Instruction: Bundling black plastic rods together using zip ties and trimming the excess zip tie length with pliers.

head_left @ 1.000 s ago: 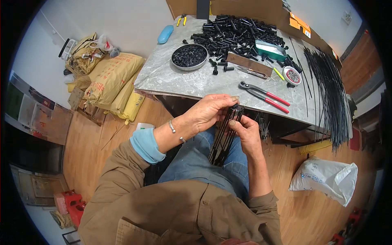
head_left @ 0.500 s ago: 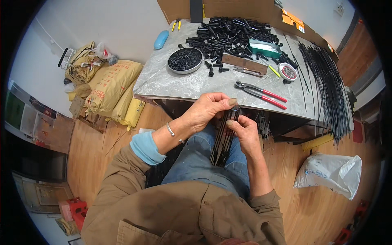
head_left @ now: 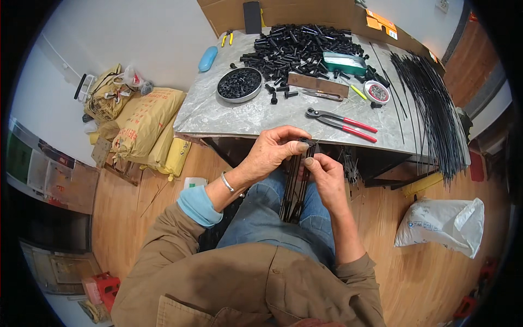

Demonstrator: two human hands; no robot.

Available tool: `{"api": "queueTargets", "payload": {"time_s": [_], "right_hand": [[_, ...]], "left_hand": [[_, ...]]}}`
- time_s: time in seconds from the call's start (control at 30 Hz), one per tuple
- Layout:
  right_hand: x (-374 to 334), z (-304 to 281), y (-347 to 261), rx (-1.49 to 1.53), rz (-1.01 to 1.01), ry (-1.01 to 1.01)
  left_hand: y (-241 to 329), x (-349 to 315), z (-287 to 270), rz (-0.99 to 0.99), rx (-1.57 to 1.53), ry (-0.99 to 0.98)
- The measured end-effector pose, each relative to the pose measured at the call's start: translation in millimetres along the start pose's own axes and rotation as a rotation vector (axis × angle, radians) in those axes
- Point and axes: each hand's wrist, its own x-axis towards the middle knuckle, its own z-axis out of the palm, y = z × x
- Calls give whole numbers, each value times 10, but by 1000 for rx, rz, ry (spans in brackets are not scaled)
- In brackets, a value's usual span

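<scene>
Between both hands is a long bundle of thin black rods (head_left: 293,191), its lower part hanging over my lap. At its top end my left hand (head_left: 269,152) is closed, thumb and fingers pinching the black rods. Just below and to the right, my right hand (head_left: 328,177) pinches the same bundle with its thumb pressed on it. What the fingertips cover there is too small to make out. On the table beyond my right hand lie pincers with red handles (head_left: 360,129), touched by neither hand.
The grey table (head_left: 261,117) holds a pile of black bolt-like pieces (head_left: 299,46), a round tray (head_left: 239,100) of black rings, a knife (head_left: 327,96), a small bowl (head_left: 387,97) and many black strips (head_left: 436,125). Sacks (head_left: 150,117) stand left; a white bag (head_left: 436,231) lies right.
The whole view has shifted slightly, so the table things sit a little further left. Both hands stay on the rod bundle, with only small finger movement.
</scene>
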Motion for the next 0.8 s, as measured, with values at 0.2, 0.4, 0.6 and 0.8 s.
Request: {"api": "queueTargets", "payload": {"time_s": [0.2, 0.4, 0.6, 0.8], "right_hand": [[-14, 2, -16, -218, -50, 69], [15, -183, -31, -37, 169, -94], [-10, -259, -91, 19, 272, -278], [-60, -231, -31, 60, 221, -103]], "left_hand": [[-78, 2, 24, 15, -89, -36], [-98, -29, 5, -67, -197, -151], [-75, 78, 2, 18, -148, -500], [-95, -16, 204, -79, -241, -259]]}}
